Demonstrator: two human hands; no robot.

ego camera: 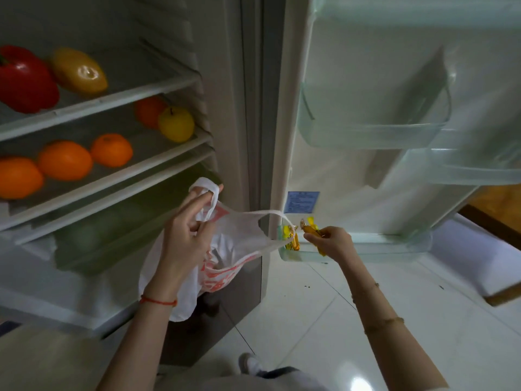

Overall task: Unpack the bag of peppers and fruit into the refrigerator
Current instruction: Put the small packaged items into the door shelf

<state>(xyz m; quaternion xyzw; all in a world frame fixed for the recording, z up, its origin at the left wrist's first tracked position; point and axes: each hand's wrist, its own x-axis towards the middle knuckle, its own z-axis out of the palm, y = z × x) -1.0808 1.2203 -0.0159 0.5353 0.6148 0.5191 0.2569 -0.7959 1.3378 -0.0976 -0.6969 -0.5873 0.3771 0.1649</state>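
The fridge [225, 80] stands open, its door [352, 80] swung out to the right with clear door bins [375, 134] down its inner face. On the top shelf [127, 91] a red pepper [25, 80] lies beside a yellow pepper [79, 70], just touching or nearly so. The shelf below [141, 162] carries three oranges [65, 160] in a row at the front left, and at the back right a fourth orange with a yellow apple [176, 124] in front of it. Under that, the crisper drawer [93, 232] shows dim green shapes through its front; what they are cannot be told.

The bag [217, 277], white plastic with red print, hangs in front of the lower fridge. The left hand [186, 235] holds one handle, fingers curled with the loop pinched up near the fingertips; a red string circles that wrist. The other handle stretches right toward the lowest door bin [366, 246].

The right hand [329, 241] pinches a small yellow packet [310, 228] at the left end of that bin, just beside another yellow packet [291, 238] already standing in it. A blue label [301, 201] sits on the door above them.
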